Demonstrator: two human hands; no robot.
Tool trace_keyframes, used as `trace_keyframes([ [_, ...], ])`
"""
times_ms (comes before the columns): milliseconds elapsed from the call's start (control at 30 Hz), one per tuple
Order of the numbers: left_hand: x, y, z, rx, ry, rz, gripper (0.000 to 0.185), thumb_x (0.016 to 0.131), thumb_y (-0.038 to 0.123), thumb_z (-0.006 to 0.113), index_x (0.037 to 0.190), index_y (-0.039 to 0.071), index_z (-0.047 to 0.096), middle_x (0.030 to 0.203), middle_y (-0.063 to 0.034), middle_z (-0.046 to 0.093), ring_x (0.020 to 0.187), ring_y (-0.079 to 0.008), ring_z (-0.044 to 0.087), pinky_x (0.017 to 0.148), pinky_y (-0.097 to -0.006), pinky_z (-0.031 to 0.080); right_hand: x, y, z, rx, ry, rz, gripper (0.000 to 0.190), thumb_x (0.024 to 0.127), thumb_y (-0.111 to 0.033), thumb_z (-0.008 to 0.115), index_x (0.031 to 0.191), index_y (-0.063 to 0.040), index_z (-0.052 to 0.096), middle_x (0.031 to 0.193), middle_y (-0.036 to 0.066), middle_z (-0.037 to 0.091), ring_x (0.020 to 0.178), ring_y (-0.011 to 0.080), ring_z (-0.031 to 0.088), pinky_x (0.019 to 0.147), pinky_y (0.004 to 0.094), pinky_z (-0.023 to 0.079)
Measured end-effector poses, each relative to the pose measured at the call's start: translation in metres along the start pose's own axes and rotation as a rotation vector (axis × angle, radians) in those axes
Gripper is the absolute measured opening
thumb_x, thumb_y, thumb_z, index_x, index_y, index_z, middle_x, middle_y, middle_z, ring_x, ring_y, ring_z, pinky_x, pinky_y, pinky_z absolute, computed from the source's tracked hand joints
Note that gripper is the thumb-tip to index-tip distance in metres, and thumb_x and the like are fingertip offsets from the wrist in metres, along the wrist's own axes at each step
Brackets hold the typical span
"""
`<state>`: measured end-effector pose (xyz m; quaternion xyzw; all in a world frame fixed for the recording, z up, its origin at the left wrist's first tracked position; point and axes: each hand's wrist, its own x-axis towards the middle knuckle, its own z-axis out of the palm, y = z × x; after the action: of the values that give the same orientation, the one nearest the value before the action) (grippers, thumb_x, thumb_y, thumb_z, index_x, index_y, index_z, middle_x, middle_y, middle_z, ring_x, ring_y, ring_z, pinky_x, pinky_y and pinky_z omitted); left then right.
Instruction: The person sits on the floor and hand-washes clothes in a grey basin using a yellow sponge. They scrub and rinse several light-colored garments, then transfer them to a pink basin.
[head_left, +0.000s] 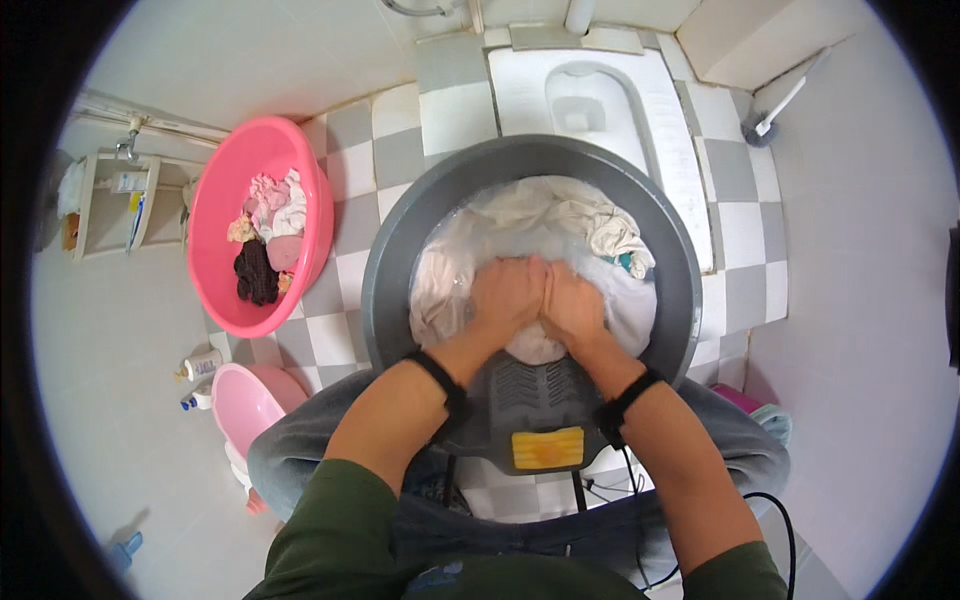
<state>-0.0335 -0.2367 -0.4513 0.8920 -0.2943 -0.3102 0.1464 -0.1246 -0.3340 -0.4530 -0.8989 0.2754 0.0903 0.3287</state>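
Note:
A large grey plastic washtub (386, 247) holds cloudy water and wet, pale fabric (611, 225). Near its middle, my left hand (506, 292) and my right hand (574, 300) press together on the cloth, knuckles side by side. Both hands look closed on the fabric, though splashing water and blur partly hide the fingers. Pale cloth bulges below them, against the tub's ribbed washboard (529, 390). On the ledge nearest me lies a yellow bar of soap (547, 448). A black band circles each wrist.
To the left stands a pink basin (319, 217) with small garments, above a lighter pink basin (251, 401) and pump bottles (202, 365). Beyond the tub is a squat toilet (517, 82). A toilet brush (765, 124) leans at the right wall. Cables (780, 510) hang at lower right.

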Motion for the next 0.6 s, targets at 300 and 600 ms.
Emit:
trace_keyframes([
  [300, -0.077, -0.002, -0.017, -0.456, 0.398, 0.508, 0.017, 0.095, 0.016, 0.064, 0.103, 0.002, 0.069, 0.125, -0.0206, 0.067, 0.118, -0.0424, 0.059, 0.105, -0.0472, 0.044, -0.028, -0.002, -0.039, 0.429, 0.008, -0.017, 0.028, 0.1, -0.026, 0.052, 0.108, -0.005, 0.07, 0.11, 0.02, 0.071, 0.105, 0.0387, 0.065, 0.092, 0.0455, 0.05],
  [600, -0.052, -0.01, 0.023, -0.403, 0.494, 0.316, 0.019, 0.097, 0.016, 0.059, 0.091, 0.003, 0.07, 0.109, -0.0218, 0.071, 0.103, -0.0435, 0.064, 0.094, -0.0505, 0.049, -0.057, -0.003, 0.016, -0.086, 0.133, -0.216, 0.026, 0.095, -0.03, 0.058, 0.106, -0.007, 0.065, 0.11, 0.016, 0.068, 0.112, 0.0374, 0.062, 0.098, 0.0526, 0.045],
])
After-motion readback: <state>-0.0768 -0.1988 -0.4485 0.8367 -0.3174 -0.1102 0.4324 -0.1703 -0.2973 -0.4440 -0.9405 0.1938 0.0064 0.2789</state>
